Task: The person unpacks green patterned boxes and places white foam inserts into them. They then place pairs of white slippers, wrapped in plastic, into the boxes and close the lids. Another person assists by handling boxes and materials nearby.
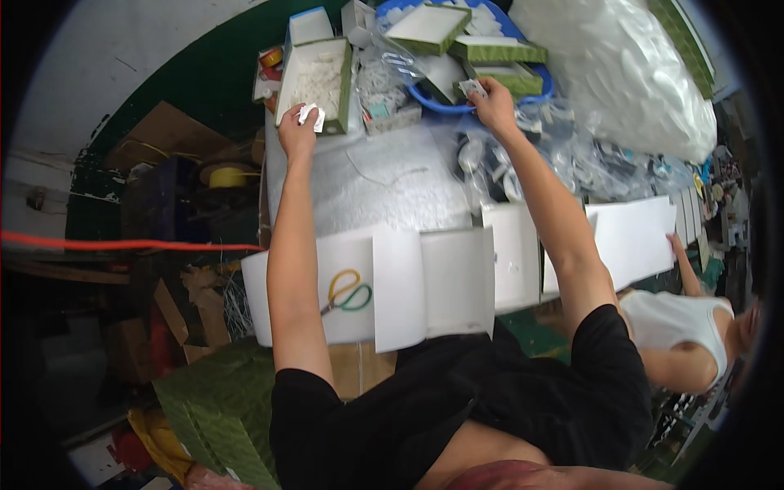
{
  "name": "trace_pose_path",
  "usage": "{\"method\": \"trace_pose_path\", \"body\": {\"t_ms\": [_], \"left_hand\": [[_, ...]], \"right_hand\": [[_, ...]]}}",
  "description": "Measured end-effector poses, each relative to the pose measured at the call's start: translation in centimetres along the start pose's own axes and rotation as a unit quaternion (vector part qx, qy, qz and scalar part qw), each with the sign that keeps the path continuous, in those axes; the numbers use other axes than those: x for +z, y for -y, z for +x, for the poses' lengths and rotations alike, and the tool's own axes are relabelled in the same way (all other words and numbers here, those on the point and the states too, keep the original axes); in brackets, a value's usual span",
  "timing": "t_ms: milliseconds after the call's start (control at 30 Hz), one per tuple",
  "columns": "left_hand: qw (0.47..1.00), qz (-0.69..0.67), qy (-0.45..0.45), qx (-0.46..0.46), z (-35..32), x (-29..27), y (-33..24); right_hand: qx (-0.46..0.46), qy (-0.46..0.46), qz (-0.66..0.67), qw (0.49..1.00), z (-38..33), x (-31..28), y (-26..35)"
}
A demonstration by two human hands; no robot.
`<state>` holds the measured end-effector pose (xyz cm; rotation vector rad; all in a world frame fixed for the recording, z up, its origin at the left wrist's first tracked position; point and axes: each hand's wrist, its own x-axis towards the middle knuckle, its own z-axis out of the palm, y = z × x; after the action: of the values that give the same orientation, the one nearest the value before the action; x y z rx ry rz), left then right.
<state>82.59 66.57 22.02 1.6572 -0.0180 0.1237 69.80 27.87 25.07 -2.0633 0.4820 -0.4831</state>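
Note:
My left hand (pixel 297 124) is stretched far forward and closed on a few small white pieces, at the near edge of an open green-sided box (pixel 345 86) filled with small white parts. My right hand (pixel 492 102) reaches out as well and pinches a small grey packet (pixel 472 87) beside a blue basin (pixel 425 98) that holds green-and-white flat boxes (pixel 427 26). Both forearms stretch over the grey table (pixel 384 184).
White paper sheets (pixel 425 282) and yellow-green scissors (pixel 349 291) lie near me. Clear plastic bags (pixel 621 73) pile at the right. Another person (pixel 682 327) sits at my right holding a white sheet. Cardboard, green boxes (pixel 216 400) and a yellow tape roll (pixel 227 175) sit at the left.

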Motion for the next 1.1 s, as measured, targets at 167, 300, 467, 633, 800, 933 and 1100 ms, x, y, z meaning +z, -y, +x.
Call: {"method": "trace_pose_path", "body": {"t_ms": [167,300,467,633,800,933,1100], "left_hand": [[0.974,0.223,0.017,0.031,9.3,0.9,1.7],[0.869,0.444,-0.083,0.203,9.8,2.0,3.8],[0.952,0.236,0.118,0.153,-8.3,6.5,-1.9],[0.857,0.198,0.476,-0.031,-27.4,9.6,0.7],[0.805,0.272,0.526,0.029,-41.2,10.6,8.6],[0.801,0.282,0.503,0.163,-44.2,12.5,9.3],[0.797,0.285,0.491,0.205,-42.8,14.7,4.3]], "right_hand": [[-0.031,-0.021,-0.067,0.997,13.9,7.4,0.2],[-0.074,0.073,-0.106,0.989,20.5,14.3,-2.0],[-0.097,0.157,-0.112,0.976,19.1,14.5,-3.3],[-0.11,-0.061,-0.111,0.986,5.5,5.5,-0.5],[-0.028,0.114,-0.1,0.988,-20.4,1.1,2.2],[-0.139,0.317,-0.129,0.929,-30.8,-1.0,7.1],[-0.147,0.273,-0.222,0.924,-35.0,-0.4,3.8]]}}
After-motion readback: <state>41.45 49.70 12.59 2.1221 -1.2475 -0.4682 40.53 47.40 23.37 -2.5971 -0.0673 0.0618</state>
